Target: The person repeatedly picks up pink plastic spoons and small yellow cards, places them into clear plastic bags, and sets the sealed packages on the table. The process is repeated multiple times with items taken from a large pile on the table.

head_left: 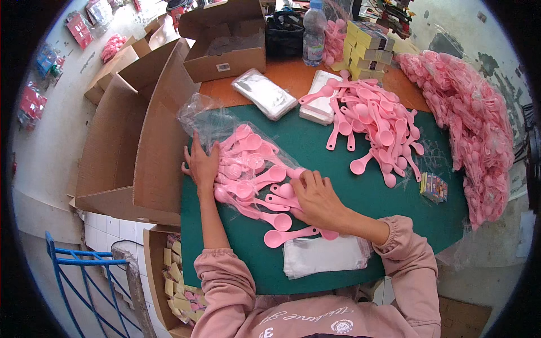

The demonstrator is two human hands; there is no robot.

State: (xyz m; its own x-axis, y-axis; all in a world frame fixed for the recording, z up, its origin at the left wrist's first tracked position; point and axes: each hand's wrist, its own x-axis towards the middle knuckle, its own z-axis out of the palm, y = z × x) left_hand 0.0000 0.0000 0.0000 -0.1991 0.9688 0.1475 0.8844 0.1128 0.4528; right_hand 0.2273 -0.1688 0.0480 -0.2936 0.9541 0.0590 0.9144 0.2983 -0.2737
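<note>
- Open carton [112, 146] beside the green table [417, 236]: a leftward shove could tip scoops into it
- Left hand [203, 164], fingers spread at the clear bag [202, 111]: pulling hard could tear thin film
- Pink scoops [245, 188] between the hands, partly under film: snagged handles could drag others out
- Right hand [318, 200], fingers curled over scoops, pinch or not I cannot tell: a sweep bodyward could scatter the plastic sleeves [327, 256]
- Loose scoop pile [386, 135]: a knock could spill it onto the cards [434, 187]
</note>
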